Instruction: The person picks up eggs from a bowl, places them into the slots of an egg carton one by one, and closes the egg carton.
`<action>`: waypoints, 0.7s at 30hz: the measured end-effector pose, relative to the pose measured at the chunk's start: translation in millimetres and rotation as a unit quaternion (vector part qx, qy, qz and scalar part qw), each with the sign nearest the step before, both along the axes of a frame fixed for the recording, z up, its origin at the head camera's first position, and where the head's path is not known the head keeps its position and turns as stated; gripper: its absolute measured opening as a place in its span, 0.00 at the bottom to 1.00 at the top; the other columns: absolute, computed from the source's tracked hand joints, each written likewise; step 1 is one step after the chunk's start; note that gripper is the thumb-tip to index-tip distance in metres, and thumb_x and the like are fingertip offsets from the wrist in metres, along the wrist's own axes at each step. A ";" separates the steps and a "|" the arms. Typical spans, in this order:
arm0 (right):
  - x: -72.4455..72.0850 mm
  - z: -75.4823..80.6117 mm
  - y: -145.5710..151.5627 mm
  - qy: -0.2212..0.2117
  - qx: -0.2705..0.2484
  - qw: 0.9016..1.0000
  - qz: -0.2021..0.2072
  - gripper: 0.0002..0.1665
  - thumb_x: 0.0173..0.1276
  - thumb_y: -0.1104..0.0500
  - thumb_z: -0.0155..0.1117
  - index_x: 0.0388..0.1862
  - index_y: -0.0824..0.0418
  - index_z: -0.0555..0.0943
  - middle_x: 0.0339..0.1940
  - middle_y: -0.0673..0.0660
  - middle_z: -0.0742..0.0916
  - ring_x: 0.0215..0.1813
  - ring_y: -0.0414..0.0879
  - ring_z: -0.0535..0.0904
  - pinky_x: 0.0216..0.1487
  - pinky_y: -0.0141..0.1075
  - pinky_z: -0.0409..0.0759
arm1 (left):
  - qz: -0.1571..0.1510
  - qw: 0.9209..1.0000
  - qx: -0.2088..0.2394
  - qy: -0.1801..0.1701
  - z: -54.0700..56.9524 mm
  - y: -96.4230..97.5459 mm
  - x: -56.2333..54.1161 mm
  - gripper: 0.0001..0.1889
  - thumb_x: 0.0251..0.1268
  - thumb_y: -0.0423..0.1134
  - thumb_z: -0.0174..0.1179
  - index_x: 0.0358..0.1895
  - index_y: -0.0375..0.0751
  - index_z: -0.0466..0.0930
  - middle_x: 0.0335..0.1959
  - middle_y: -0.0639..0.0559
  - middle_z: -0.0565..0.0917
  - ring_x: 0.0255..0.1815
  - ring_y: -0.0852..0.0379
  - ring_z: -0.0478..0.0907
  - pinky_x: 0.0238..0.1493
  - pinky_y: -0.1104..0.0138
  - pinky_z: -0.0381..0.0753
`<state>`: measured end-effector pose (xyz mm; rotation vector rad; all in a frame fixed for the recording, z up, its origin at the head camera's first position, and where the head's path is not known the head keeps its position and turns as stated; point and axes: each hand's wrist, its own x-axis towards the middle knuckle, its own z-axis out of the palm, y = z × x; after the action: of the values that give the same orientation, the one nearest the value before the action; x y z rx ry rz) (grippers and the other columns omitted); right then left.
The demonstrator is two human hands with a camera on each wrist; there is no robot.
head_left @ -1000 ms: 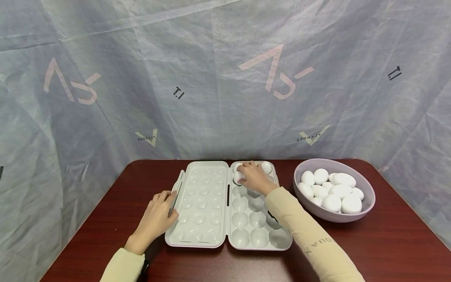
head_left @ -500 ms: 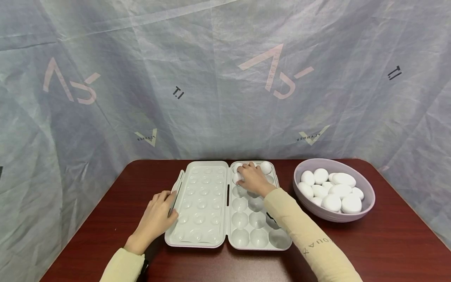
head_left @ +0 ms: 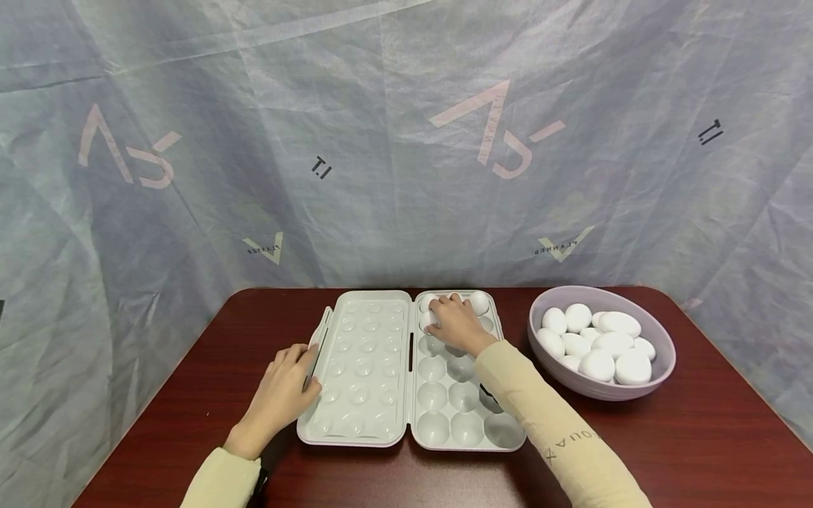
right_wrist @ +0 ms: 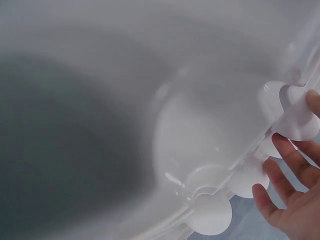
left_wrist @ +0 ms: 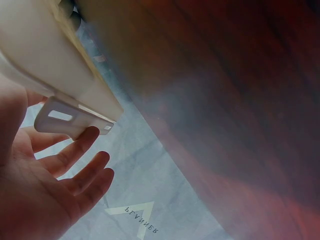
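A white plastic egg box lies unfolded on the table, its lid [head_left: 365, 335] on the left and its cupped base [head_left: 449, 406] on the right. My left hand [head_left: 286, 381] grips the lid's outer edge at the slotted latch flap [left_wrist: 72, 120], thumb on one side and fingers on the other. At the second row from the back, my right hand [head_left: 459, 324] holds a white egg [right_wrist: 300, 120] by thumb and fingertips in the left cup. White eggs sit in the back row, one egg [head_left: 479, 303] at its right corner; my fingers partly hide that row.
To the right of the box stands a pale mauve bowl [head_left: 540, 310] heaped with several white eggs [head_left: 615, 344]. The dark red wooden table [head_left: 724, 416] ends at a grey cloth backdrop [head_left: 381, 176] behind and at the sides.
The right hand stays over the same cup, its fingers and forearm shifted only slightly, with the egg down in the cup. The left hand, lid and bowl have not moved.
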<state>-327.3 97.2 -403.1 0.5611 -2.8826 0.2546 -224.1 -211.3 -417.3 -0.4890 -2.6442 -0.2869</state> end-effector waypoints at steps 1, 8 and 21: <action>0.2 0.1 0.2 0.001 0.000 1.000 -0.001 0.24 0.56 0.47 0.65 0.48 0.58 0.77 0.43 0.55 0.81 0.48 0.53 0.72 0.44 0.48 0.69 | 0.000 1.000 0.000 0.000 -0.1 0.0 0.1 0.25 0.49 0.34 0.58 0.55 0.32 0.74 0.47 0.39 0.76 0.51 0.37 0.71 0.43 0.50 0.71; 2.9 4.7 2.6 0.013 0.008 1.000 0.004 0.22 0.58 0.47 0.64 0.47 0.58 0.77 0.43 0.55 0.82 0.48 0.53 0.72 0.46 0.49 0.69 | -0.002 1.000 0.000 -0.002 -0.2 0.3 0.4 0.25 0.49 0.34 0.58 0.55 0.32 0.74 0.48 0.39 0.76 0.51 0.37 0.71 0.43 0.50 0.71; 20.9 32.7 22.7 0.024 0.044 0.999 0.011 0.19 0.59 0.51 0.62 0.46 0.60 0.78 0.42 0.59 0.80 0.45 0.57 0.72 0.44 0.52 0.71 | 0.000 1.000 0.004 -0.008 1.3 1.2 1.8 0.25 0.50 0.34 0.57 0.55 0.31 0.74 0.49 0.38 0.75 0.52 0.37 0.70 0.44 0.49 0.71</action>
<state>-306.4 119.9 -370.4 0.6063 -2.8544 0.1158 -222.2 -210.0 -416.1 -0.4863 -2.6574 -0.3031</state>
